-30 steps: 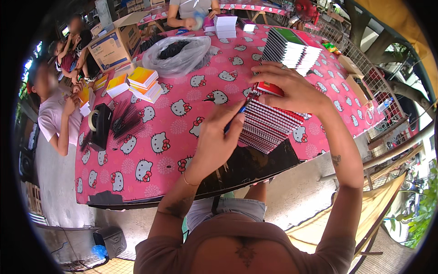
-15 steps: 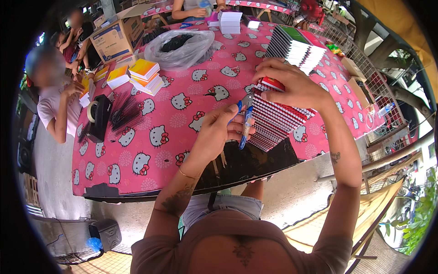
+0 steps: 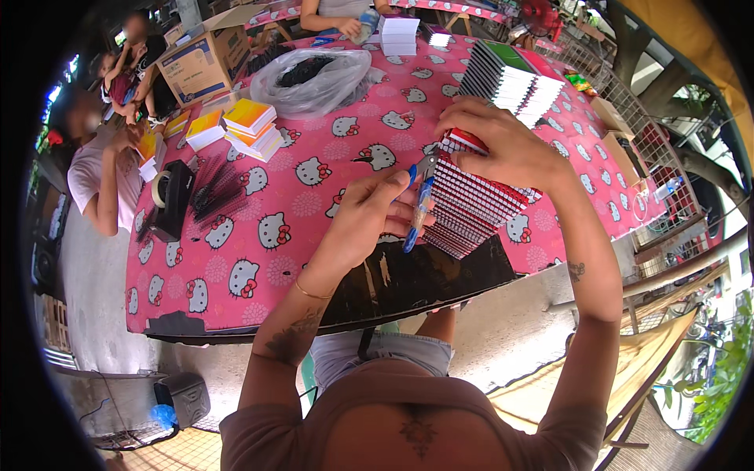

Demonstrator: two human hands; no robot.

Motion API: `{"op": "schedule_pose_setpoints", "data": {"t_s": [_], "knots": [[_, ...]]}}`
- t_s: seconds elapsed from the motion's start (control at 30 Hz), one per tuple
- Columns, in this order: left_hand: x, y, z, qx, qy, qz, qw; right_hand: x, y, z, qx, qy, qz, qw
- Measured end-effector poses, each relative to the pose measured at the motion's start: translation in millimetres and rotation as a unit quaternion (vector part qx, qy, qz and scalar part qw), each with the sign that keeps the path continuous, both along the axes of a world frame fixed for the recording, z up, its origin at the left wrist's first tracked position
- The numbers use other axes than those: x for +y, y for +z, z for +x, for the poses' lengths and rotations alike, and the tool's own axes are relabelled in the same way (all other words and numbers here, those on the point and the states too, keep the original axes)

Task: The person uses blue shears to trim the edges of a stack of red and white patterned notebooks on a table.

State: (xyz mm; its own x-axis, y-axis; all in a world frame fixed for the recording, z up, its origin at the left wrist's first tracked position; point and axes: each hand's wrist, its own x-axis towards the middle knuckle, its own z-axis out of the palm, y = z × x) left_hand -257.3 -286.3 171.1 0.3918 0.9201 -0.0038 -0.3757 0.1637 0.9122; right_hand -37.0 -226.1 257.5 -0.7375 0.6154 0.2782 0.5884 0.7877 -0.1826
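Observation:
My left hand (image 3: 367, 216) is closed around blue-handled pliers (image 3: 422, 206). Their metal jaws meet the corner of the top notebook's wire binding. A stack of red-covered, wire-bound notebooks (image 3: 473, 206) lies near the table's front edge, its bound sides facing me in dense rows. My right hand (image 3: 503, 143) rests over the far end of the stack, fingers curled on the top notebook and its red cover. Whether the jaws are pinching the wire is too small to tell.
On the pink patterned table (image 3: 306, 212) are a tape dispenser (image 3: 171, 200), loose black binding coils (image 3: 218, 191), yellow-covered pads (image 3: 250, 118), a plastic bag (image 3: 314, 86) and more wire-bound notebooks (image 3: 506, 82). A carton (image 3: 196, 71) stands far left. Co-workers sit at the left and far side.
The pliers and my left hand have shifted slightly left, with the handle end swinging a little toward me. My right hand stays on the stack. The co-worker at left has leaned lower.

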Motion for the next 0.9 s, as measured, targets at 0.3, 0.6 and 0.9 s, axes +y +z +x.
{"op": "schedule_pose_setpoints", "data": {"t_s": [0.3, 0.6, 0.9], "knots": [[-2.9, 6.5, 0.2, 0.091, 0.025, 0.055, 0.994, 2.1, -3.6, 1.5, 0.003, 0.004, 0.005, 1.000], [-20.8, 14.8, 12.1, 0.457, 0.249, 0.431, 0.737, 0.0, -4.2, 1.5, 0.001, 0.009, 0.044, 0.999], [-29.3, 4.5, 31.2, 0.555, 0.363, 0.515, 0.543, -0.3, -3.0, -0.5, 0.011, 0.006, 0.016, 1.000]]}}
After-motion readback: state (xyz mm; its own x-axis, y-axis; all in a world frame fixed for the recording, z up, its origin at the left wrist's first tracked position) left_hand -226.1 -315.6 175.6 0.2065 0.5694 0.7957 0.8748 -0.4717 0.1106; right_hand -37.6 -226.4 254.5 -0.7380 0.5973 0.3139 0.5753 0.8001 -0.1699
